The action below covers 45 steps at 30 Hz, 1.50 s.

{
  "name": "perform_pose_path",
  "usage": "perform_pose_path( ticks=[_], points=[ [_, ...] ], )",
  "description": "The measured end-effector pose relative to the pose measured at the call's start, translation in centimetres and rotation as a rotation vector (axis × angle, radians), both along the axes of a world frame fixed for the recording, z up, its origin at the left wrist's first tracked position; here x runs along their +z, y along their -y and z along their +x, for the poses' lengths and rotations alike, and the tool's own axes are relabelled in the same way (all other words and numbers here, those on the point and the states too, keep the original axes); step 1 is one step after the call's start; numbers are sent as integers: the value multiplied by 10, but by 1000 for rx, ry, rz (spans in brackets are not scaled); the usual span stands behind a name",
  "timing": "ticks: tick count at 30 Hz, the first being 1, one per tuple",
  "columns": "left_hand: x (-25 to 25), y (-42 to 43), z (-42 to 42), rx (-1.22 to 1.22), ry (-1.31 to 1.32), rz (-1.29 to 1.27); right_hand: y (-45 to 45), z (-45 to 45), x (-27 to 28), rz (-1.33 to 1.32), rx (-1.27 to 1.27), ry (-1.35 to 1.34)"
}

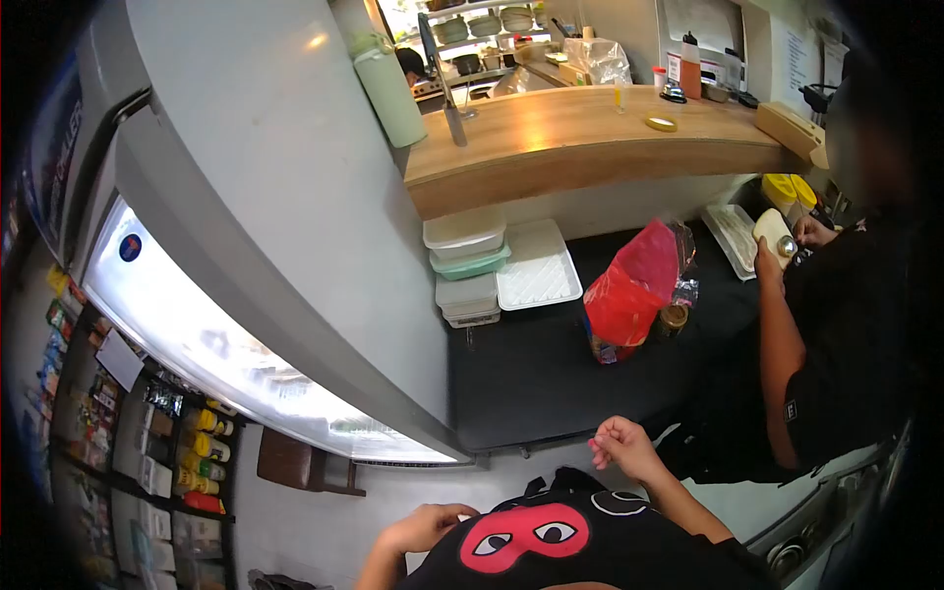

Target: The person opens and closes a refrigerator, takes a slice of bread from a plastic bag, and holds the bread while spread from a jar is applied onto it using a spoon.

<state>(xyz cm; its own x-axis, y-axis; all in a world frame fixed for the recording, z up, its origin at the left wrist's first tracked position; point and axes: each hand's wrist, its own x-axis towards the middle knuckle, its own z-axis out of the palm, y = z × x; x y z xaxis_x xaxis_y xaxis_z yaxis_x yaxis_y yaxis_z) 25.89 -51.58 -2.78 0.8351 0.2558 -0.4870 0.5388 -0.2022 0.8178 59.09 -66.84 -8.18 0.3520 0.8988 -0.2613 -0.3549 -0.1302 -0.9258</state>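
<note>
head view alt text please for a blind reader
The wearer's left hand and right hand show near their black shirt, before a black counter holding a red bag and stacked containers. A co-worker stands at right.

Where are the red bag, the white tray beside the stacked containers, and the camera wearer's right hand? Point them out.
Red bag [631,280]: head view, on the red side.
White tray [538,265]: head view, on its bare middle.
Right hand [626,447]: head view, mid-hand.

There are two white trays [538,267] and one red bag [632,280].
</note>
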Motion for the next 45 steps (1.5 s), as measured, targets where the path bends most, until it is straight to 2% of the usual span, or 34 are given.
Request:
perform_pose_path(
  ticks=[2,4,10,13,15,17,18,21,27,28,31,35,38,41,45],
  points=[
    [-5,-5,3,181,68,40,-12,10,3,-11,49,24],
    [10,-10,13,405,184,90,-30,22,6,-2,95,39],
    [51,-53,11,768,415,665,-82,51,10,64,180,61],
    [70,-74,16,975,684,952,-97,63,11,58,217,72],
    [81,-82,21,1139,803,1027,-100,71,12,61,233,69],
    [99,-85,32,1237,829,1213,-103,78,11,55,250,87],
    [103,-90,32,1218,801,1365,-102,82,8,47,258,109],
    [110,-102,37,1232,807,1543,-100,93,7,37,258,135],
    [124,-127,68,1232,659,1855,-93,106,-13,-26,210,118],
    [126,-129,71,1224,598,1867,-92,106,-16,-49,192,109],
    [127,-149,83,1159,702,1937,-90,107,-25,-94,180,110],
    [122,-160,86,1217,659,1953,-93,104,-31,-151,140,169],
    [122,-161,84,1204,727,1909,-99,99,-37,-183,68,235],
    [127,-161,77,1165,890,1764,-106,101,-70,-288,77,475],
    [147,-162,61,1020,926,1872,-104,114,-130,-425,153,707]
  ],
)
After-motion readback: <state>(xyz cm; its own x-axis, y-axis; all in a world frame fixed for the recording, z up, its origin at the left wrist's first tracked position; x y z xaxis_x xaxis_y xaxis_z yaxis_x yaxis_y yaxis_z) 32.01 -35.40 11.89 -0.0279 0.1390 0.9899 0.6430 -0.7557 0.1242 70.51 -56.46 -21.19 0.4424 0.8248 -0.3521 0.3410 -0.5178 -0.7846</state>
